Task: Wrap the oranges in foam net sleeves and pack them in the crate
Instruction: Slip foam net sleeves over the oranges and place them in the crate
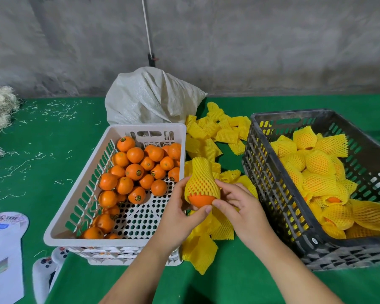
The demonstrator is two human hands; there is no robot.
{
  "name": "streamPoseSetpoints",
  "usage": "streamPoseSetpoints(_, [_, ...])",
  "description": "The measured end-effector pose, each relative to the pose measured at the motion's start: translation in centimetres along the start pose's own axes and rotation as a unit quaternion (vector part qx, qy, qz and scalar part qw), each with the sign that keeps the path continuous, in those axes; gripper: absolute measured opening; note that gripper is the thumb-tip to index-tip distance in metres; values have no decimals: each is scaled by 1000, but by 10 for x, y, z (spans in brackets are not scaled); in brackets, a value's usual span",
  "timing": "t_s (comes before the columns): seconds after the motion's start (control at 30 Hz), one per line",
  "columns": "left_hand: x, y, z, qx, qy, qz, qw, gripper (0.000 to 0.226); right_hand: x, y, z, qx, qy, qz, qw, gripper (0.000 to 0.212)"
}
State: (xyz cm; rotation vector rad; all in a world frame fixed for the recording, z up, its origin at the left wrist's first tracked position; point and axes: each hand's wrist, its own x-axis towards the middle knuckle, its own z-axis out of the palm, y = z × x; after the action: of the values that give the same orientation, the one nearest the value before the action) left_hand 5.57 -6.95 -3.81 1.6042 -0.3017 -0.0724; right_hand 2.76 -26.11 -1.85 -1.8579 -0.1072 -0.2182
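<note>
Between the two crates I hold an orange partly covered by a yellow foam net sleeve; its lower part is bare. My left hand grips the orange from the left and below, thumb under it. My right hand pinches the sleeve's lower right edge. The white crate on the left holds several bare oranges. The black crate on the right holds several sleeved oranges.
Loose yellow sleeves lie on the green table between and behind the crates, more under my hands. A white woven sack stands behind the white crate. Papers and a white controller lie at the front left, straw at the far left.
</note>
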Motion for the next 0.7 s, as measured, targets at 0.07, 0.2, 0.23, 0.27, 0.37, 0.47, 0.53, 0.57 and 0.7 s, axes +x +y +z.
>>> streamPoseSetpoints(0.07, [-1, -2, 0, 15, -8, 3, 1000, 80, 1, 0, -3, 2, 24, -3, 1000, 35])
streamPoseSetpoints(0.2, [1, -6, 3, 10, -2, -3, 1000, 77, -4, -7, -3, -99, 87, -46, 990, 20])
streamPoseSetpoints(0.23, [2, -7, 4, -9, 15, -6, 1000, 72, -7, -11, 0, -134, 89, -82, 984, 16])
streamPoseSetpoints(0.27, [4, -7, 5, -32, 36, -8, 999, 65, -9, -15, 4, -165, 81, -125, 975, 14])
streamPoseSetpoints(0.37, [6, -9, 5, -69, 78, -6, 995, 57, -12, -18, 14, -182, 60, -188, 963, 19])
streamPoseSetpoints(0.47, [5, -9, 3, -52, 83, 6, 995, 65, -8, -11, 16, -146, 41, -104, 983, 41])
streamPoseSetpoints(0.53, [4, -9, 1, -48, 66, 16, 997, 70, -8, -7, 16, -114, 12, -78, 990, 51])
streamPoseSetpoints(0.57, [3, -9, 1, -37, 48, 18, 998, 73, -8, -7, 16, -106, 14, -89, 990, 49])
streamPoseSetpoints(0.7, [2, -9, 4, 51, -8, 27, 998, 86, -6, -6, 13, -122, 75, -117, 983, 40])
